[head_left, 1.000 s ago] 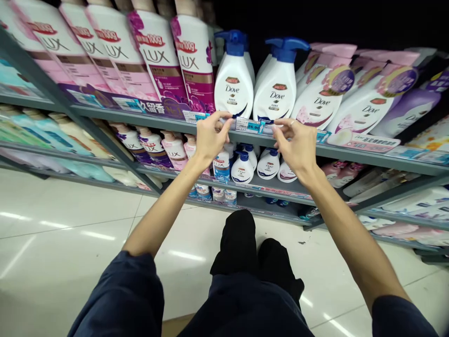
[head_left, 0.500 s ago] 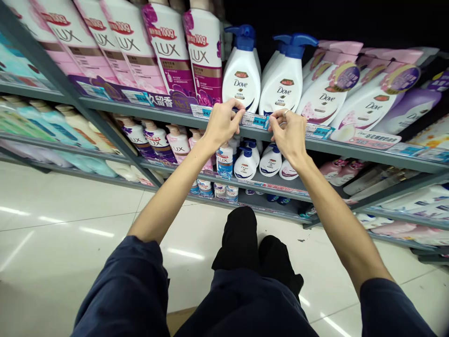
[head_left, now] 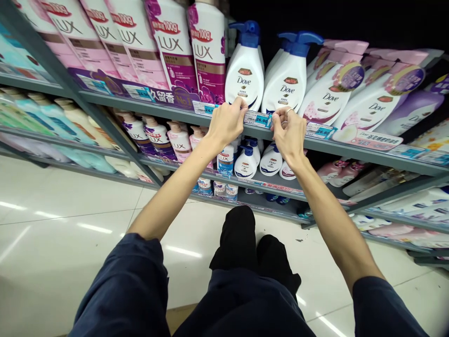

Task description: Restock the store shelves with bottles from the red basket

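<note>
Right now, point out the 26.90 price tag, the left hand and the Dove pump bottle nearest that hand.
26.90 price tag (head_left: 257,119): head view, middle of the label.
left hand (head_left: 226,124): head view, back of the hand.
Dove pump bottle (head_left: 244,70): head view, white body.

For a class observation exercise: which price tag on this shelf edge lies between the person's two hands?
The blue-and-white price tag between the left hand and the right hand. Another tag and the rest on that shelf edge lie outside the hands.
</note>
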Available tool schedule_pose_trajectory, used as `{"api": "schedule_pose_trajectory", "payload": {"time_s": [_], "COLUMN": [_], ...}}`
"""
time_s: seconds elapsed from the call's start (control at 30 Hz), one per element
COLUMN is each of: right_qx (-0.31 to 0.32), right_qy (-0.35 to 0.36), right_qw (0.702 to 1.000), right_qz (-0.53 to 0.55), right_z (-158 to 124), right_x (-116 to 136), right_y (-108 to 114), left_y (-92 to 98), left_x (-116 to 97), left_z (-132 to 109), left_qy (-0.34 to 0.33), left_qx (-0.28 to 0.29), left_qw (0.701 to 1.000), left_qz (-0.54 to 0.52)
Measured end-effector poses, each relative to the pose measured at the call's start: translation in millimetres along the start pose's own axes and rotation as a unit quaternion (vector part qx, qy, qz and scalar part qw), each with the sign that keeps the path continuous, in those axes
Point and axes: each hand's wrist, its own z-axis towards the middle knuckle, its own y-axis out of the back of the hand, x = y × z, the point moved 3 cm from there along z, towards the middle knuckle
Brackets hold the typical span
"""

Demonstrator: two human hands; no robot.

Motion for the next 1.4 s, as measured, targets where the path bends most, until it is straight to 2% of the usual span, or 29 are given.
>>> {"api": "schedule_pose_trajectory", "payload": {"time_s": [0.47,0.8,0.97,1.2,1.4], "right_qx": [0.035,0.063,0.04,0.022,0.02], "right_qy": [0.021,0.029,0.032,0.023,0.01], "right_qw": [0.999,0.997,0.999,0.999,1.0], "right_qz": [0.012,-0.018,-0.017,-0.033,-0.01], "right_z": [6.8,11.1,11.9,6.4,12.9], "right_x": [-0.6,-2.5,-1.3,-1.8,1.9], "right_y": [5.8,3.7,1.3,-4.9,-4.3], "left_y": [4.4,5.0,3.5,-0.6,6.1], "left_x": [-6.6,-7.5,-7.9,-8.1,-1.4], "left_z": [-1.8,-2.3,-3.8,-13.1,-22.4], "left_qy": [0.003,0.021,0.02,0.051,0.056], "left_qx": [-0.007,0.017,0.0,-0.028,-0.051], "left_qw": [1.0,1.0,1.0,0.997,0.996], "left_qz": [-0.003,0.013,-0.001,-0.04,-0.04]}}
